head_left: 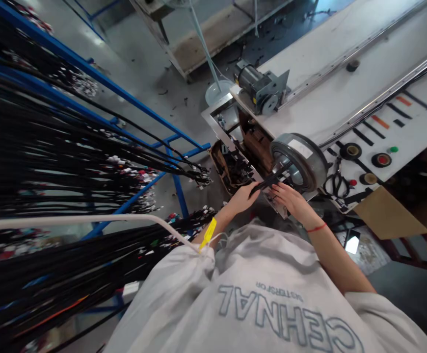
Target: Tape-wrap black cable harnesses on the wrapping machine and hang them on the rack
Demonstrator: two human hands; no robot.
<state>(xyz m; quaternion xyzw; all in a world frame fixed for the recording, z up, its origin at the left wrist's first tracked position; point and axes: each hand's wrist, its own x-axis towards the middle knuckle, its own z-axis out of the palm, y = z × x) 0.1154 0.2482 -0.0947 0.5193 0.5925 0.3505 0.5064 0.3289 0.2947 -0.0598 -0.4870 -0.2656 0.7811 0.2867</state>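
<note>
A bundle of black cables runs from my left hand toward a large grey ring-shaped reel. My left hand is closed around the near end of the bundle. Just right of it, my right hand has its fingers stretched out beside the cables, close to the reel; whether the fingertips press on them is hard to make out. A white label sits on top of the reel. Below both hands is the metal edge of the bench.
Long black cables with white connectors hang on a blue rack at left. A motor sits on the white bench. Scissors, tape rolls and a cardboard box are at right. A bin stands left of the reel.
</note>
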